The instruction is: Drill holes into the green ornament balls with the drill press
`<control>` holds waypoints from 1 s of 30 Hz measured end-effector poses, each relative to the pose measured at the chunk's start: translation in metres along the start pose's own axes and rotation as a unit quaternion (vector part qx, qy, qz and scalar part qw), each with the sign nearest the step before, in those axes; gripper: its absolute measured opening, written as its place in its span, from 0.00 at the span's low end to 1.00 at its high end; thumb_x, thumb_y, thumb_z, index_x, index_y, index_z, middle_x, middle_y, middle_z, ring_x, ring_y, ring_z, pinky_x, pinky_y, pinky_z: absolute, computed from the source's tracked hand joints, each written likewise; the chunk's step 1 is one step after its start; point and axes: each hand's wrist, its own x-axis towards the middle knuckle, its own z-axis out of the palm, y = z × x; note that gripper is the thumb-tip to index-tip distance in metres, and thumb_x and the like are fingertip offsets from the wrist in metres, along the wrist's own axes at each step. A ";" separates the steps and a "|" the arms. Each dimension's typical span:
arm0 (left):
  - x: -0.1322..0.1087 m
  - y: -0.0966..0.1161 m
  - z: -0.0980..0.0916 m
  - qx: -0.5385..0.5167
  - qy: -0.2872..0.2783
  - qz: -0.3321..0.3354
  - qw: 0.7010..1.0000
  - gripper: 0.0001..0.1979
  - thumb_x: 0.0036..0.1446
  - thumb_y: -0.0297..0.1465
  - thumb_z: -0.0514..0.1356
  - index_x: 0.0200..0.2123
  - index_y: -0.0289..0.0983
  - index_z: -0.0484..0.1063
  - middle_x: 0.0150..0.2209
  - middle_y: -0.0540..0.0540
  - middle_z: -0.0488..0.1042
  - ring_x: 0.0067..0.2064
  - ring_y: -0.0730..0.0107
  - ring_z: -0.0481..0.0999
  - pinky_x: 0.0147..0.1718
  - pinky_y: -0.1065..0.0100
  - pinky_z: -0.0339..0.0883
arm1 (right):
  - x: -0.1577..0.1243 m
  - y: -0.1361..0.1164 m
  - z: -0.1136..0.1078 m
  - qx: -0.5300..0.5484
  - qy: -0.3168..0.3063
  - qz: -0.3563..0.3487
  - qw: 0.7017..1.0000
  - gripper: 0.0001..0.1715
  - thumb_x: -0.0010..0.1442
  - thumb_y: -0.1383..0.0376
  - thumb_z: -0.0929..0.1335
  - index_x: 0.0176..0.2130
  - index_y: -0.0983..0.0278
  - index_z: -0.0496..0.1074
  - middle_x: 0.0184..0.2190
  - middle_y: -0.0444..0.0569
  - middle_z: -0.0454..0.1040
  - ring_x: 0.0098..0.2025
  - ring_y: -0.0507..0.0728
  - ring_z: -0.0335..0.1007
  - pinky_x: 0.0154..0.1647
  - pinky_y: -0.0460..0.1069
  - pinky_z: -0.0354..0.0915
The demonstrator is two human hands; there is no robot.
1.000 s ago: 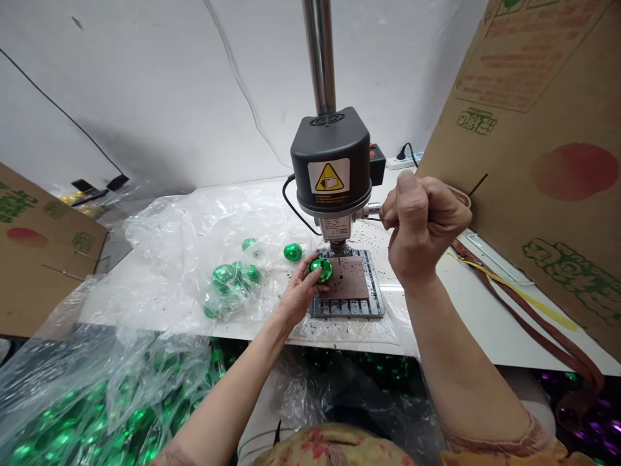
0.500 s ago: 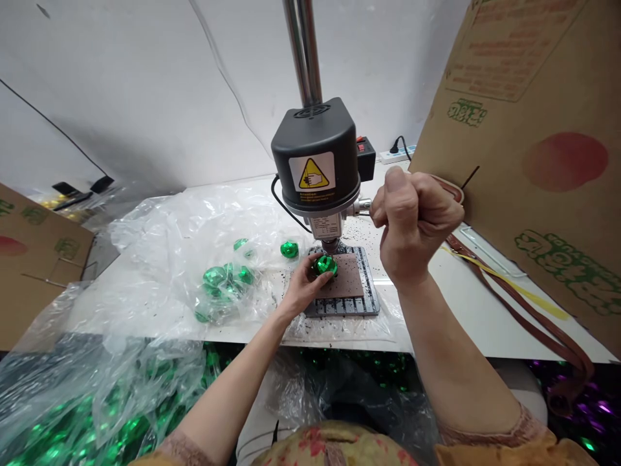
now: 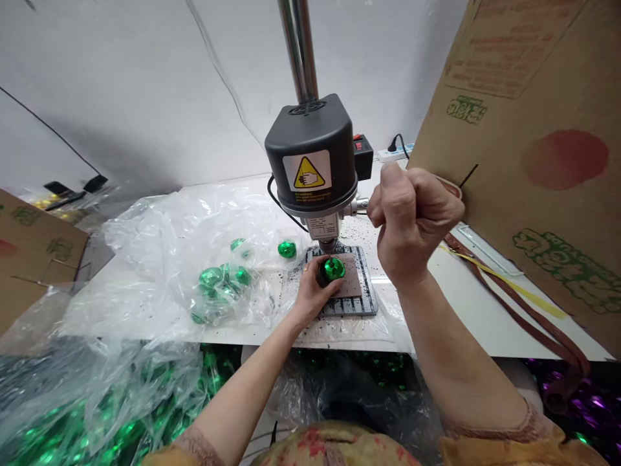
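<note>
Under the chuck of a black drill press, my left hand is closed around a shiny green faceted ball. The ball is over a brownish pad on the slotted grey base plate. Dark specks lie around the plate. To the right of the press head, my right hand is raised in a fist at the end of the silver lever hub; the handle inside the fist is mostly hidden.
Several green balls lie on clear plastic to the left. Cardboard boxes flank the white table. Brown straps lie at the right. Bagged green pieces are at the lower left.
My left hand and the green ball have moved slightly to the right on the pad. My right hand stays raised at the lever. The view has shifted a little.
</note>
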 end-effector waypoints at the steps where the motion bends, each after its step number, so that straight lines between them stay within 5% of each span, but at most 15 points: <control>1: 0.000 -0.003 0.001 -0.014 -0.003 0.000 1.000 0.29 0.50 0.34 0.71 0.55 0.41 0.69 0.52 0.42 0.73 0.55 0.53 0.72 0.56 0.53 0.66 | 0.001 -0.001 0.000 0.000 -0.002 0.000 1.000 0.27 0.65 0.62 0.66 0.18 0.62 0.54 0.15 0.38 0.55 0.18 0.44 0.50 0.20 0.48 0.50; 30: -0.003 -0.003 0.003 -0.037 -0.009 0.021 0.999 0.27 0.52 0.33 0.70 0.55 0.41 0.68 0.53 0.42 0.73 0.55 0.55 0.72 0.57 0.53 0.65 | -0.030 0.018 -0.011 0.022 0.038 -0.077 0.996 0.32 0.62 0.67 0.67 0.17 0.64 0.44 0.13 0.39 0.46 0.16 0.44 0.43 0.19 0.48 0.40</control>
